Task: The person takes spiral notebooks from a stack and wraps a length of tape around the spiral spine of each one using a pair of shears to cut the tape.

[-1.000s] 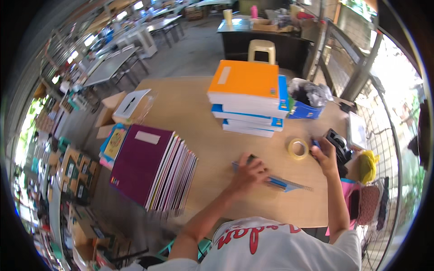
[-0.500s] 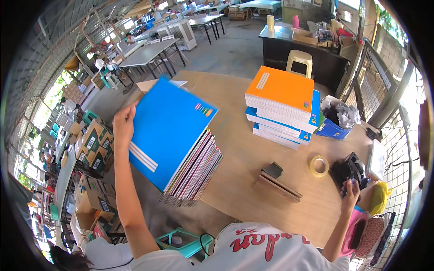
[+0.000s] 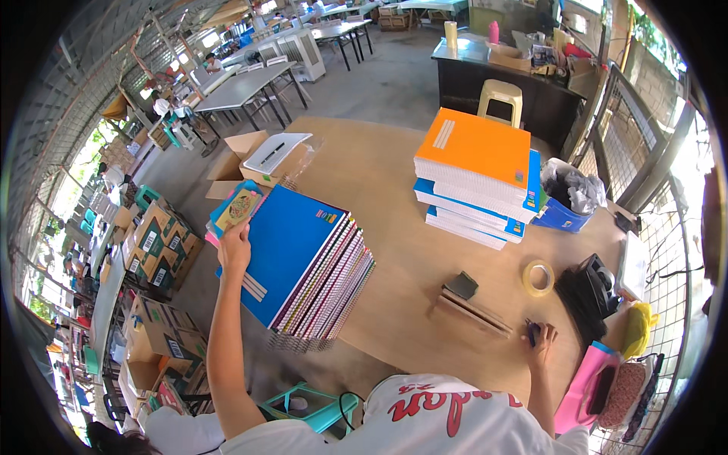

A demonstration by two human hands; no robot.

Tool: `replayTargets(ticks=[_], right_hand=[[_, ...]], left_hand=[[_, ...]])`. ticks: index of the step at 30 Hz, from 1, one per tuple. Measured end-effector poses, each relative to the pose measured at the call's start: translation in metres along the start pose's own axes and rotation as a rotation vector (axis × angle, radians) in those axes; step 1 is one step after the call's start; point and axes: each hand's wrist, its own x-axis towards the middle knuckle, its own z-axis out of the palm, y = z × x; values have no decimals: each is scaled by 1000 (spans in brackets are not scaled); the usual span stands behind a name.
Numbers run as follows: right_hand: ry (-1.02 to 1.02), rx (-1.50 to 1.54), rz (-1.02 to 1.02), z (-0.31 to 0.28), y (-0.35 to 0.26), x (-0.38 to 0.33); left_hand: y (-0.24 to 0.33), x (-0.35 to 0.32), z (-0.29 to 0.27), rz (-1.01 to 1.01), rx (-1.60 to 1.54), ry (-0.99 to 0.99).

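Blue notebook (image 3: 292,250) tops the slanted stack of spiral notebooks (image 3: 322,284) at the wooden counter's (image 3: 387,189) left edge; the left hand (image 3: 235,244) grips its far corner, fingers clamped. The right hand (image 3: 540,337) rests by the tape roll (image 3: 538,277), curled around something small and dark, perhaps a pen.
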Motion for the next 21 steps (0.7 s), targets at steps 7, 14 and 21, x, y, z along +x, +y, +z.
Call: replayTargets(ticks=[7,14,21], right_hand=[[-25,412,-108,-48,-122,32],[-115,415,-115,-26,-112,86],[-30,324,5,-27,-109,76]], left_hand=[[196,-112,-85,636,-590,401],[369,61,102,297,-724,-132],[413,133,207,268,-275,-399]])
